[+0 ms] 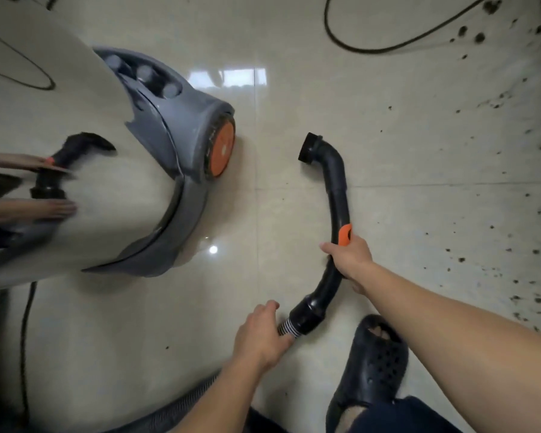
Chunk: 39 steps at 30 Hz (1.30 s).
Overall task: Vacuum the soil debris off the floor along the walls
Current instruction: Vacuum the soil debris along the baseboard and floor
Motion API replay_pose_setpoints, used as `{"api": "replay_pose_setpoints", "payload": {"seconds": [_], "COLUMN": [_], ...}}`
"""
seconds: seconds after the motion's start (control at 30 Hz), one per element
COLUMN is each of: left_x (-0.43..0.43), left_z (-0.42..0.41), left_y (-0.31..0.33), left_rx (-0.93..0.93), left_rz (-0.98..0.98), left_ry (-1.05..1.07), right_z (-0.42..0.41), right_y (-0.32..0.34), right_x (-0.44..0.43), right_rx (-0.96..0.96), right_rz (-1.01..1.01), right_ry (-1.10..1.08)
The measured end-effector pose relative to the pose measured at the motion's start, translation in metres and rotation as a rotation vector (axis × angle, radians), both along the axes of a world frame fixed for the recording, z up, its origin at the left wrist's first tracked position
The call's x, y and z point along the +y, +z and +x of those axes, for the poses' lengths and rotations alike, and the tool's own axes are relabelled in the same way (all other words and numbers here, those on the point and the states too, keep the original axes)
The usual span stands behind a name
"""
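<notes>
While the right hand (349, 259) clasps the curved pipe (336, 189) just below its orange tab (345, 235) at mid-frame, the left hand (258, 334) grips the ribbed hose (286, 327) behind the cuff (306, 317). The curved pipe looks light and stiff, the ribbed hose floppy. Soil (479, 37) speckles the floor (419, 182) at the right edge.

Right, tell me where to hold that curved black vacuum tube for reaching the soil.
Hold the curved tube at its bowed middle, just below the orange slider, coming from above on the near side: the right grip wraps it there. The bend fits a palm and leaves the nozzle free to swing toward the soil debris.
</notes>
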<state>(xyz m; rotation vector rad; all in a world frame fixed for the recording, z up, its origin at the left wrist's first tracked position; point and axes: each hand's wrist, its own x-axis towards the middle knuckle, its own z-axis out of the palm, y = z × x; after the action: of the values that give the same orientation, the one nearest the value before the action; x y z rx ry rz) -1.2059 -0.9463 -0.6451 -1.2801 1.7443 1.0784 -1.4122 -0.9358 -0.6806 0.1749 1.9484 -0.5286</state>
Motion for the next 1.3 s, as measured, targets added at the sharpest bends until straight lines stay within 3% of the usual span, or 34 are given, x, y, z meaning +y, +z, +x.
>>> {"api": "replay_pose_setpoints", "payload": {"seconds": [0.13,0.3,0.67,0.9,1.0,1.07,1.3], "left_x": [0.002,0.000,-0.058,-0.101,-0.130,-0.149,-0.175], "left_z": [0.002,-0.005,-0.005,0.043,0.063,0.076,0.086], "left_y": [0.040,0.145,0.438,0.590,0.639,0.666,0.691], "left_rx": [-0.004,0.103,0.137,0.294,0.345,0.397,0.453], "left_rz": [0.044,-0.050,-0.314,-0.610,-0.695,-0.674,-0.496], "left_ry": [0.018,0.179,0.330,0.306,0.259,0.278,0.399], "right_z": [-0.004,-0.018,0.016,0.050,0.061,0.068,0.051], "right_y": [0.056,0.180,0.491,0.634,0.676,0.700,0.777], "right_x": [-0.008,-0.034,-0.132,-0.175,-0.193,-0.207,-0.264], "right_rx": [-0.010,-0.004,-0.123,-0.316,-0.473,-0.481,-0.208], "right_rz": [-0.131,-0.254,-0.476,-0.550,-0.599,-0.622,-0.636], "right_ry": [-0.232,-0.419,-0.348,-0.453,-0.529,-0.534,-0.469]}}
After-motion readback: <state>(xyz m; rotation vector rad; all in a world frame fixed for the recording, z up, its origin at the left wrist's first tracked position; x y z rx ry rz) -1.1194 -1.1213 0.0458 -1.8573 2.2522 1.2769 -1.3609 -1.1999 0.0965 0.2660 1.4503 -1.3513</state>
